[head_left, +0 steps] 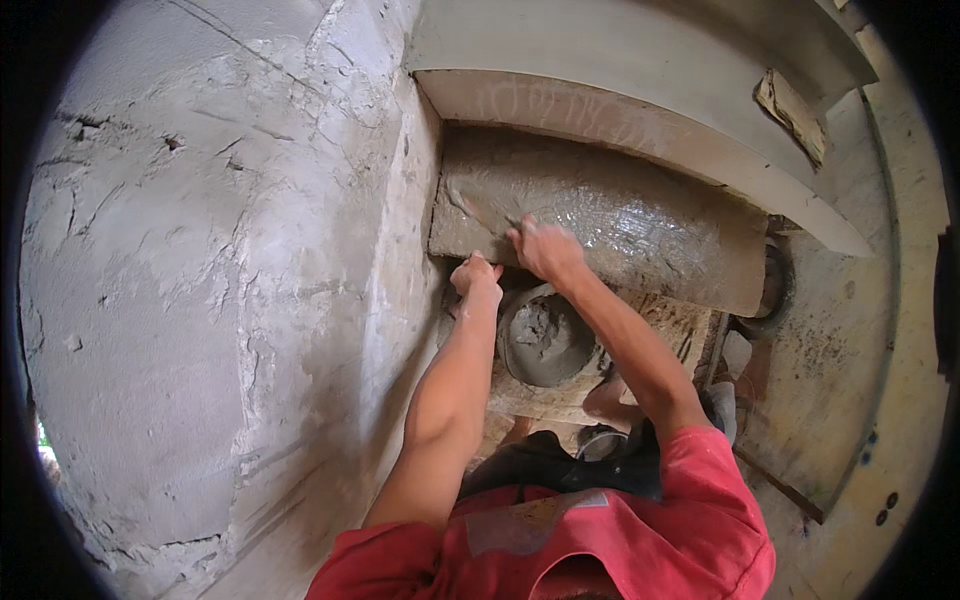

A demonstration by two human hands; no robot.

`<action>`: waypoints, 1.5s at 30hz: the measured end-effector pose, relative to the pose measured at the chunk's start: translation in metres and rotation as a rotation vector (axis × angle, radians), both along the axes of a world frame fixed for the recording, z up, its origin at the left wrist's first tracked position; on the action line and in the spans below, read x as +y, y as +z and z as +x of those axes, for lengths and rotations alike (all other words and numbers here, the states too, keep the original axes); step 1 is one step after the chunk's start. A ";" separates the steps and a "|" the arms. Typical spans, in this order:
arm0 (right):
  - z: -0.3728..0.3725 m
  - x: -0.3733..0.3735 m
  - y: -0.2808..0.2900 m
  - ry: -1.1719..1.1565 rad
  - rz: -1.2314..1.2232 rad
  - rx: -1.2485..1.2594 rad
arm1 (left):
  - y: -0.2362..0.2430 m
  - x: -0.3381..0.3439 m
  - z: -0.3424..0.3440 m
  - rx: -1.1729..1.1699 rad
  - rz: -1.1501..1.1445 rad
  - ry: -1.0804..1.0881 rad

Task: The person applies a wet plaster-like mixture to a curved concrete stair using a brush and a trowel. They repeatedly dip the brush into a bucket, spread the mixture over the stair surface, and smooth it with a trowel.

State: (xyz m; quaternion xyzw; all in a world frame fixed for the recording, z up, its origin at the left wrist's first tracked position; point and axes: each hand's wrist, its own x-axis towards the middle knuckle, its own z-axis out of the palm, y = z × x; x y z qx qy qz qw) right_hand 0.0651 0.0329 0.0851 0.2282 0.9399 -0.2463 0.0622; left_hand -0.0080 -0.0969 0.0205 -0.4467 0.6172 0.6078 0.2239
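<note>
My right hand (545,247) is closed on the handle of a trowel. The trowel's blade (487,213) lies against the left end of a grey step (600,190) coated with wet, shiny mortar. Close by, my left hand (476,274) is curled at the step's front edge. Its fingers are bent together, and I cannot make out whether anything is in them. Just below my hands stands a bucket (507,345) with grey mortar (540,325) inside, between my two forearms.
A rough plastered wall (230,260) rises along the left. Above the wet step is another step (620,50), with a torn paper-like piece (792,115) on it. A dark round container (772,285) sits past the step's right end. Stained boards (840,330) extend at right.
</note>
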 end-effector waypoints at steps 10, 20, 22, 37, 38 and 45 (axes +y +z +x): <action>0.080 0.065 -0.026 -0.621 -0.029 -0.051 | 0.006 0.003 -0.016 -0.073 -0.049 -0.093; 0.084 0.063 -0.027 -1.084 -0.663 0.297 | 0.008 -0.001 -0.014 -0.020 -0.030 -0.167; 0.044 0.048 -0.022 -0.976 -0.694 0.151 | 0.008 -0.005 -0.013 -0.033 -0.004 -0.198; -0.081 0.009 -0.017 -0.074 -0.028 -0.005 | 0.013 -0.004 -0.017 -0.043 -0.018 -0.219; -0.086 0.020 -0.014 -0.048 0.002 -0.023 | 0.014 -0.004 -0.017 -0.041 -0.046 -0.204; -0.044 0.045 0.004 -0.152 0.045 -0.034 | 0.011 -0.002 -0.016 -0.039 -0.080 -0.176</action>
